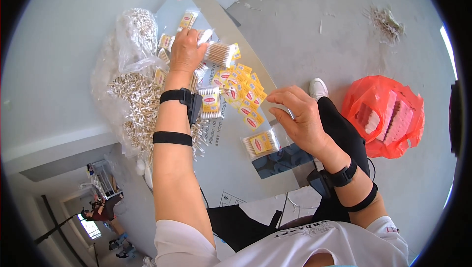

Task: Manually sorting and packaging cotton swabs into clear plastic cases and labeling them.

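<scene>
My left hand (187,53) reaches over a group of small clear packs of cotton swabs at the table's far end. Its fingers curl down, partly hidden, and a pack of cotton swabs (205,36) shows between thumb and forefinger. My right hand (300,117) hangs above the near right side with thumb and fingers apart and nothing between them. Below it lies a filled pack (260,144) with a yellow label. Another filled pack (210,103) sits by my left wrist, and a pack (220,53) without a visible label lies beyond it. Yellow label cards (242,87) spread between the hands.
Loose cotton swabs (135,107) are heaped along the table's left side, beside a clear plastic bag (140,38) of more swabs. A red plastic bag (383,114) with pink-wrapped bundles stands on the floor at right. Debris (388,21) lies on the far floor.
</scene>
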`<state>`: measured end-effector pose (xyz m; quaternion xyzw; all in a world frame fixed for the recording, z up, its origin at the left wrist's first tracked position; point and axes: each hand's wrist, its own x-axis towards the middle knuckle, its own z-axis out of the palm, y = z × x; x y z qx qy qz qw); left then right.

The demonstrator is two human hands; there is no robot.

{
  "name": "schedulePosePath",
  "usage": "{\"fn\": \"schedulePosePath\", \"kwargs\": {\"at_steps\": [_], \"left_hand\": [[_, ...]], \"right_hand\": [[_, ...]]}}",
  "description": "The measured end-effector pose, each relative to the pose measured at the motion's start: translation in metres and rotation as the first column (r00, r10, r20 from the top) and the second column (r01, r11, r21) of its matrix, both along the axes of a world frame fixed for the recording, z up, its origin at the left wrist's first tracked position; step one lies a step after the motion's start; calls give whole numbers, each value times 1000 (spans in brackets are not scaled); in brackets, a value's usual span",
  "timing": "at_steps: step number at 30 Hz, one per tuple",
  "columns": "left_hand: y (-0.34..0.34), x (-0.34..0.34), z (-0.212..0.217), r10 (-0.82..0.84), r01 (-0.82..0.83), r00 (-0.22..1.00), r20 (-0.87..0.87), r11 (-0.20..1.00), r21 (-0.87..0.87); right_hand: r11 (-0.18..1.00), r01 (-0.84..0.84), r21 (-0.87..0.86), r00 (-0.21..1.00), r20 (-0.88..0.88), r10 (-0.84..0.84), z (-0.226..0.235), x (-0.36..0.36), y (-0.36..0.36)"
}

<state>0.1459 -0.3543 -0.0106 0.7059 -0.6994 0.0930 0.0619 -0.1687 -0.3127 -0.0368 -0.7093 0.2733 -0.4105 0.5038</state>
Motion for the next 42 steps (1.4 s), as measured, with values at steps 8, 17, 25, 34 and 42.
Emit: {"fn": "schedulePosePath", "kwargs": {"at_steps": [8, 17, 25, 34, 42], "left_hand": [[-68, 97, -38, 235, -247, 969, -81, 946, -210], [-69, 91, -36, 531, -574, 660, -532, 813, 98], [75, -61, 30, 4, -327, 387, -922, 936, -133], [188, -160, 55, 44, -217, 455, -890, 974, -63], [207, -166, 70, -64, -109, 579, -813, 982, -155]], "right_hand": [[997, -71, 35, 993, -91, 73, -2, -6, -11], [999, -40, 15, 997, -66, 41, -5, -1, -11], [986, -57, 154, 967, 254, 17, 24, 6, 2], [941, -336, -36, 917, 216, 335, 37, 7, 27], [888, -459, -20, 864, 224, 451, 40, 10, 46]]}}
